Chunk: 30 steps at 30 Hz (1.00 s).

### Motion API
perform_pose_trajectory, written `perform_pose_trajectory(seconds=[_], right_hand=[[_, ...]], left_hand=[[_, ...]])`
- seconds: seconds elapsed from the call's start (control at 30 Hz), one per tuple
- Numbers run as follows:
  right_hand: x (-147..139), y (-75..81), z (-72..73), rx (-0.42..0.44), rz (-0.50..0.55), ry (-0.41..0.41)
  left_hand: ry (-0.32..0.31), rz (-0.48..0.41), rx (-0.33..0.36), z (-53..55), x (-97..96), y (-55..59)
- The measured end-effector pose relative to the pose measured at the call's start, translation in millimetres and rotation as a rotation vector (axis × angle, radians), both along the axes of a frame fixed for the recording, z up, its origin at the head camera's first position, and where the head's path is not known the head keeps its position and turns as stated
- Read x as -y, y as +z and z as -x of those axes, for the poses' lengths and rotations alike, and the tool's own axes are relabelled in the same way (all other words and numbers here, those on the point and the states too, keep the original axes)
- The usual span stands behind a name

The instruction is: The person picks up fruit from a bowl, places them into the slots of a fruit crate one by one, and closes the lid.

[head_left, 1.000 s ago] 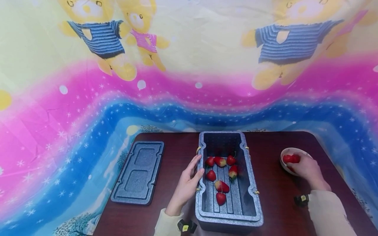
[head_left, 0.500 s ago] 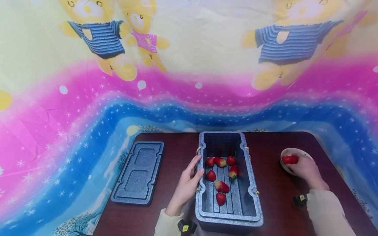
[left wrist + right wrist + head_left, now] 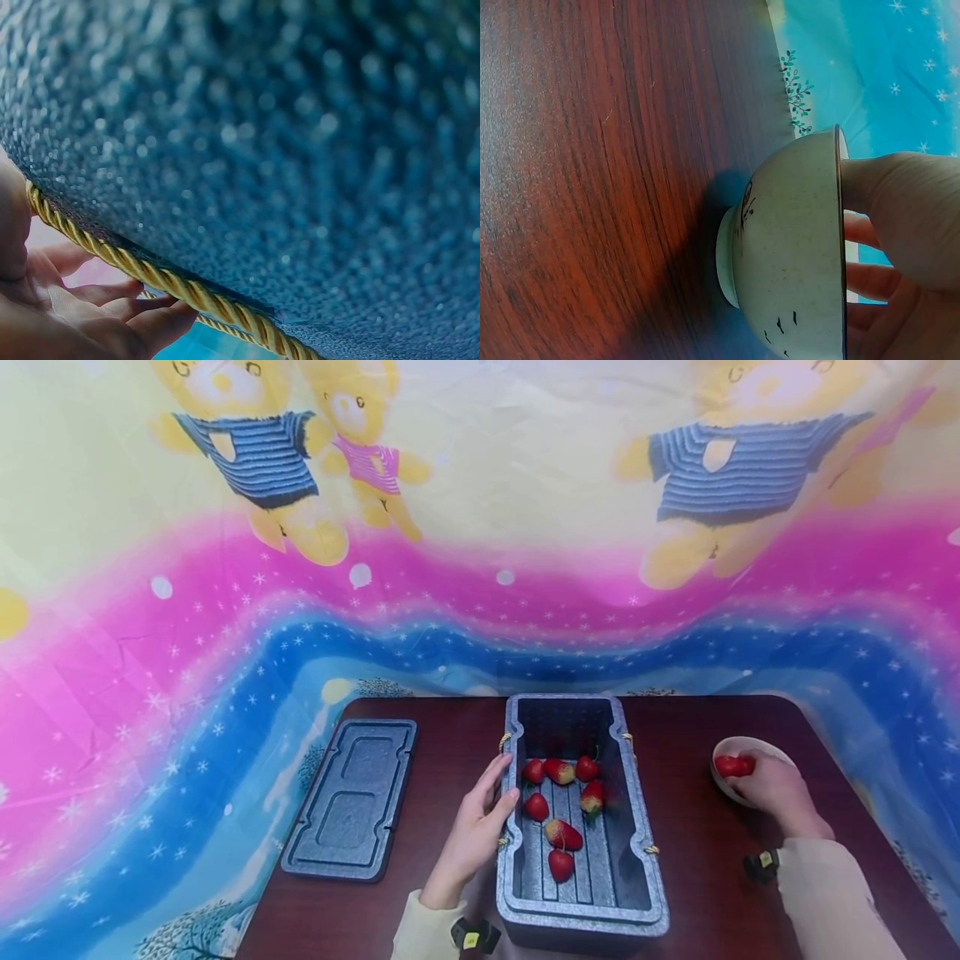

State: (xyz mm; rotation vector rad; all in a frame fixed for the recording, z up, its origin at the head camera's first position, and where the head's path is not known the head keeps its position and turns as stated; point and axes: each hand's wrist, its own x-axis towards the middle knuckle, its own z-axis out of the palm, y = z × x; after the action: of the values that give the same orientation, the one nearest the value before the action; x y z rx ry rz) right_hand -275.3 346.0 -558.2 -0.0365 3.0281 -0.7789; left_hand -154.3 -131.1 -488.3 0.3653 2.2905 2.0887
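A dark grey foam box (image 3: 581, 917) stands lidless in mid-table, with several red strawberries (image 3: 564, 833) lying on its ribbed floor. Against the box's left wall rests my left hand (image 3: 471, 818), fingers extended, near a twisted gold cord (image 3: 161, 281) in the left wrist view. At the right, my right hand (image 3: 776, 789) reaches over the rim of a small white bowl (image 3: 795, 247). Thumb and fingers close on a strawberry (image 3: 733, 766) inside it; another red one sits against it. Fingertips are partly hidden by the bowl and the hand itself.
A flat grey lid (image 3: 352, 802) with two recessed panels lies left of the box. The dark wood table (image 3: 442, 735) is backed by a printed cloth (image 3: 480, 643). Gold cord shows at the box's right side too.
My right hand has shifted slightly left within the bowl, and the strawberries at its fingers have moved slightly left with it. The left hand and the box have stayed put.
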Motion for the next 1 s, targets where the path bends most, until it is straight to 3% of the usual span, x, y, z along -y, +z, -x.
perform_pose_trajectory(seconds=[0.5,1.0], right_hand=[[0,-12.5,7.8,-0.059,-0.061,0.003],[6,-10.9,0.8,-0.131,-0.023,-0.007]], left_hand=[[-0.007,-0.001,-0.007,0.6,0.9,-1.2],[-0.004,0.001,-0.004,0.1,0.2,-0.1]])
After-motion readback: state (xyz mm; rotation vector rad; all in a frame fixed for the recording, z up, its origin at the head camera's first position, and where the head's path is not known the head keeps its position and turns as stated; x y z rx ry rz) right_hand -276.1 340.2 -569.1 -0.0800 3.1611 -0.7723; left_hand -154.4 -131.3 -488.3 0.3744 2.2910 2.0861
